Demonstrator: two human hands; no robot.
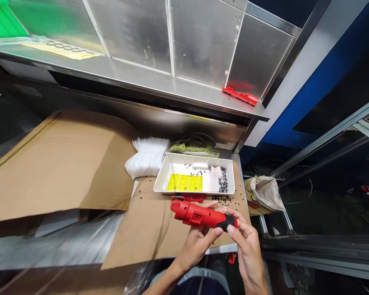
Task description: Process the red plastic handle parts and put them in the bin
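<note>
A red cordless power tool with a black rear end lies across my two hands, above the cardboard sheet. My left hand supports it from below near the middle. My right hand pinches the black end between thumb and fingers. A smaller red plastic part lies on the cardboard just beyond the tool, against the front of a white tray. The tray holds yellow printed sheets, small white pieces and a heap of small black parts. More black bits are scattered on the cardboard near my left fingertips.
A white bundle of plastic and a green power strip sit behind the tray. A steel shelf overhangs the bench, with a red bracket on it. A large cardboard sheet lies left. A paper sack and aluminium framing stand right.
</note>
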